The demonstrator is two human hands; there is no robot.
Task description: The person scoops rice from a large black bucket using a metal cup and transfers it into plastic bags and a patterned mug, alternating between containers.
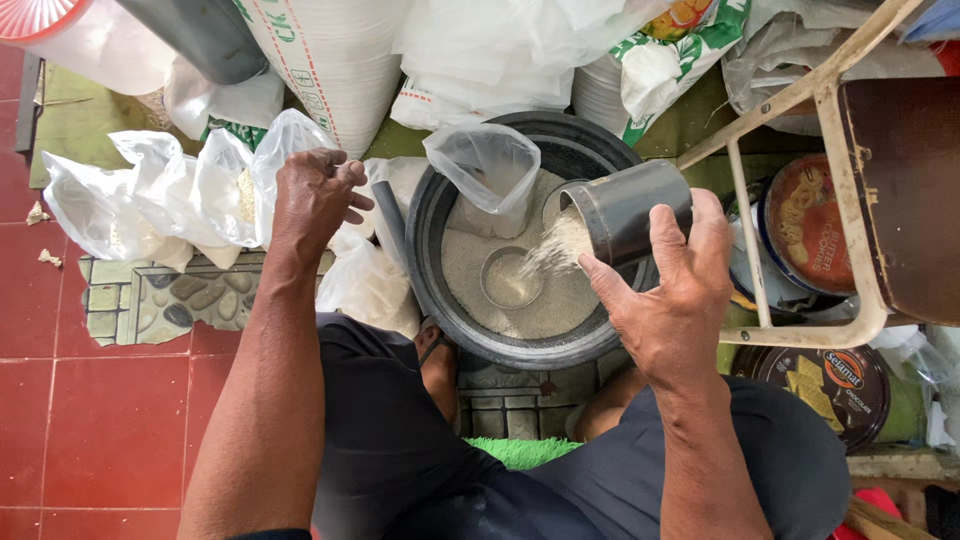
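My right hand (672, 290) grips a dark metal can (625, 210), tipped to the left, and white rice (560, 245) spills from its mouth into a black basin (425, 260) of rice on the floor. A second round tin (508, 278) lies sunk in the rice under the stream. A clear plastic bag (485, 165) stands open in the basin's far side. My left hand (312, 195) rests on the top of a filled clear bag of rice (240, 185) left of the basin, fingers curled at its neck.
Several filled clear bags (110, 205) lie on the red tile floor at left. Large white sacks (330, 55) stand behind the basin. A chair frame (800, 200) and round biscuit tins (810, 225) crowd the right side. My knees sit below the basin.
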